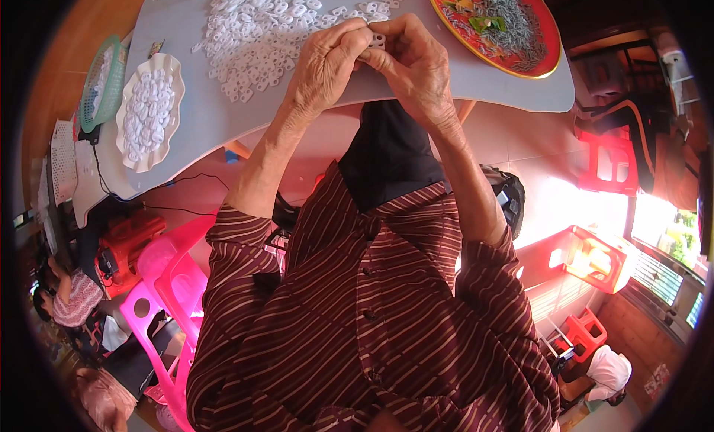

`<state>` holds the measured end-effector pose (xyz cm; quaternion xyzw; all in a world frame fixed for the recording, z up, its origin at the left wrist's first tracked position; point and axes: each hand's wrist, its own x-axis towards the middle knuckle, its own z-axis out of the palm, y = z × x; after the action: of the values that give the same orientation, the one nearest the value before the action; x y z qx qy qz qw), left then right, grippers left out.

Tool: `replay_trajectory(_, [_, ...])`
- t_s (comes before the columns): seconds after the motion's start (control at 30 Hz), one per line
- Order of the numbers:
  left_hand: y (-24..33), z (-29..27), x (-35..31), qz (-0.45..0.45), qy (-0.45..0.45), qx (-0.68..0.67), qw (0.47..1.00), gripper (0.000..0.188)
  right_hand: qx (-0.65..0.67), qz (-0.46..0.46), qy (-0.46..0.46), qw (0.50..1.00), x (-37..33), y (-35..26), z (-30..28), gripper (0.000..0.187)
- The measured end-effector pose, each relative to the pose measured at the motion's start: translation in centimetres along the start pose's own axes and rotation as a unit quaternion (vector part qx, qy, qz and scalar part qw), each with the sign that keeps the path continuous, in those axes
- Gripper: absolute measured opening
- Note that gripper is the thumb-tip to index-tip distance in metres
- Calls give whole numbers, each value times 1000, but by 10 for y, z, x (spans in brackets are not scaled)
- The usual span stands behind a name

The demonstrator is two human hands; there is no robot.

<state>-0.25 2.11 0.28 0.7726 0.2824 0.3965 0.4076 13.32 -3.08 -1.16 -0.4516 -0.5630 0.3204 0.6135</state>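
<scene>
My left hand (pixel 332 60) and my right hand (pixel 413 66) meet over the near edge of the grey table (pixel 201 120). Between their fingertips is a small white plastic piece with holes (pixel 378 41), pinched by my right thumb and fingers. The left fingers are curled closed against it; whether they hold a second part is hidden. Just beyond my hands spreads a heap of small white oval and holed plastic pieces (pixel 256 38). To the right, a red round tray with a yellow rim (pixel 444 32) bears a pile of thin grey metal pieces (pixel 509 30).
At the table's left stand a white wavy-edged dish (pixel 176 97) of white oval parts and a green mesh basket (pixel 111 86). A black cable (pixel 175 183) hangs below the table edge. Pink chairs (pixel 175 265), red stools (pixel 595 261) and other people (pixel 78 298) are around me.
</scene>
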Motion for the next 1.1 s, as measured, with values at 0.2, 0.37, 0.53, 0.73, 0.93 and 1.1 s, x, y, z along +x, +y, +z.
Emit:
replay_trajectory(0.2, [-4,0,1,7,-4,4,1000,20,-37,-9,13,999,-1,0,0,20])
replay_trajectory(0.37, [-12,1,2,57,-3,19,998,21,-84,-31,23,996,-3,-8,2,19])
replay_trajectory(0.53, [-6,-5,0,37,-63,54,996,22,-102,-23,14,994,-5,-13,0,18])
replay_trajectory(0.73, [6,0,4,-52,-27,6,998,24,20,11,13,1000,-2,-16,-2,17])
replay_trajectory(0.93, [10,3,-2,-43,29,-58,997,25,120,56,-26,991,9,-19,-8,16])
replay_trajectory(1.1, [8,-7,-10,-55,71,-170,981,31,-125,-39,35,991,76,-48,-45,14])
